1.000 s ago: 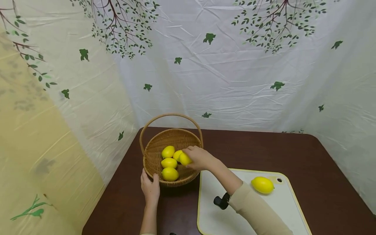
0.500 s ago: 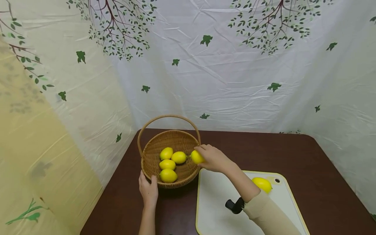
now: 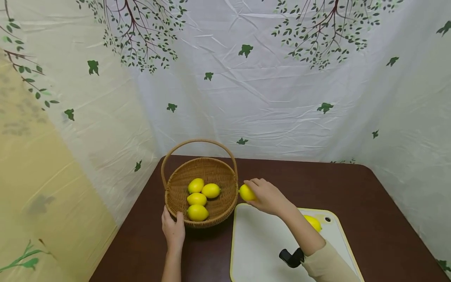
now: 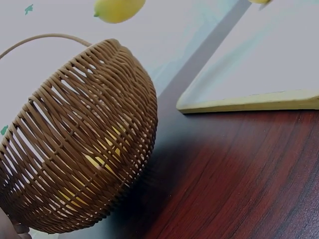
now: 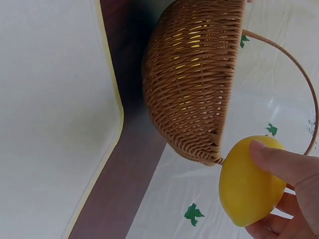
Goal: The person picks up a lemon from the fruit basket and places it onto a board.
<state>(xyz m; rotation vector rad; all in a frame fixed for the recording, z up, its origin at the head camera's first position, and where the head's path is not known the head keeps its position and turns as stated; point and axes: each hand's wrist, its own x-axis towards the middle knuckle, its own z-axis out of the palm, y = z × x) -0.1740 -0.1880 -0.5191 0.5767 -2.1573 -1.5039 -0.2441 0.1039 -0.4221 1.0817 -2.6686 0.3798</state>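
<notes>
A lemon [image 5: 246, 184] is pinched between the thumb and fingers of my right hand [image 3: 269, 197], just off the right rim of the wicker basket [image 3: 225, 203]. Several more lemons [image 3: 197, 212] lie inside the basket. At the basket's near left side, my left hand [image 3: 174, 231] grips the rim, its thumb toward the front. Only a sliver of that hand shows in the left wrist view, at the lower left corner. In the left wrist view the held lemon [image 4: 118, 9] appears above the tilted basket [image 4: 84, 134].
A white cutting board [image 3: 260, 243] with a yellow edge lies to the right on the dark brown table [image 3: 208, 254]. Another lemon [image 3: 312, 223] rests near its far right corner, partly behind my right forearm. A leaf-printed white curtain [image 3: 275, 129] hangs behind the table.
My right hand has lifted a lemon out of the basket and moved right, past the rim. The left hand keeps its hold on the basket. The head view has shifted slightly.
</notes>
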